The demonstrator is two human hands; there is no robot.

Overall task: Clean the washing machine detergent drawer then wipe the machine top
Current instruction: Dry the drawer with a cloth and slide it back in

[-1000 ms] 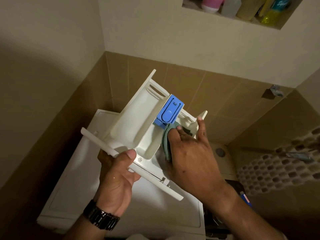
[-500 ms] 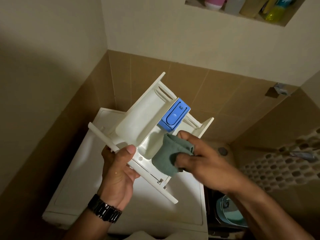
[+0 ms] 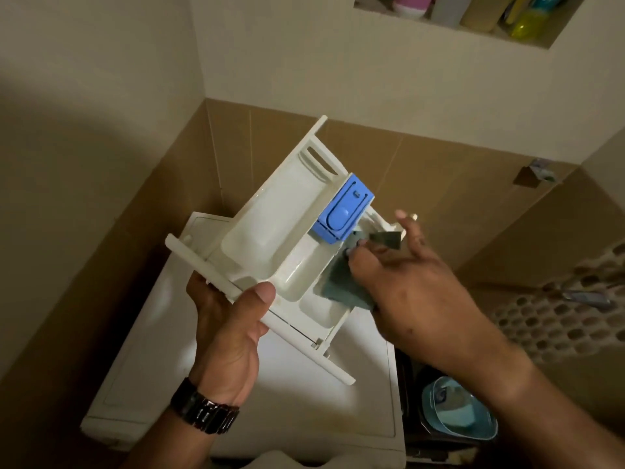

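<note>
Two bare hands work on one white detergent drawer (image 3: 270, 245), which is held in the air above the top of the washing machine (image 3: 345, 411) and tilted so that its far end points up and away. Left hand (image 3: 230, 330): its grip is clamped on the drawer's front panel, thumb curled over the upper face and fingers underneath; a dark watch (image 3: 206, 414) sits on that wrist. Right hand (image 3: 409, 282): its grip is closed on a grey-green cloth (image 3: 341, 286), fingers curled and pressing the cloth into the compartment on the drawer's right side, with the forefinger stretched along the drawer's right wall. Just beyond the right grip, touching the cloth's upper edge, sits the blue insert (image 3: 343, 214) of the middle compartment. Between the two grips lie the large left compartment and the small front pocket, both uncovered. Below the right forearm, beside the machine, stands a teal bucket (image 3: 463, 418). High above both grips, a wall niche (image 3: 473, 32) holds several bottles, blurred.
</note>
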